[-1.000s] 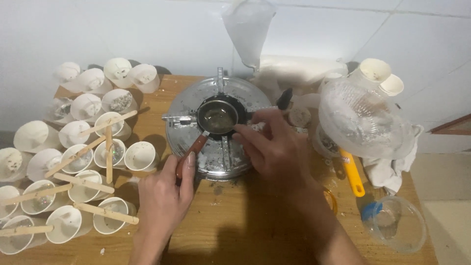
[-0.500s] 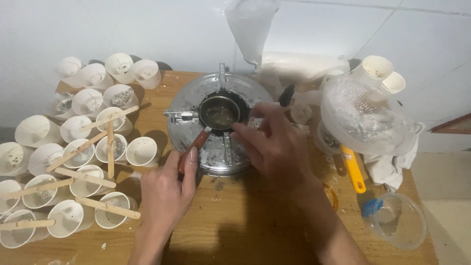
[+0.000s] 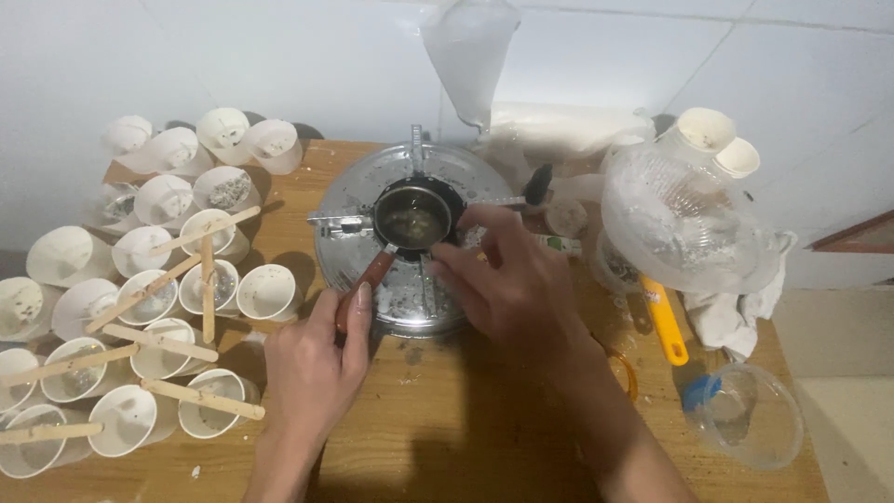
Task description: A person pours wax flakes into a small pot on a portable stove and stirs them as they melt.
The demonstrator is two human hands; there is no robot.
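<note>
Two hands work at the stove [image 3: 410, 307]: the left hand [image 3: 317, 359] grips the pot [image 3: 413, 220] handle, and the right hand [image 3: 507, 279], fingers loosely curled, touches its rim. Keep the pot level and centred on the stove.

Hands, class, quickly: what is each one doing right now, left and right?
Left hand: closed around the small pot's brown handle.
Right hand: fingers curled at the rim of the small pot on the burner; whether it grips anything cannot be told.
</note>
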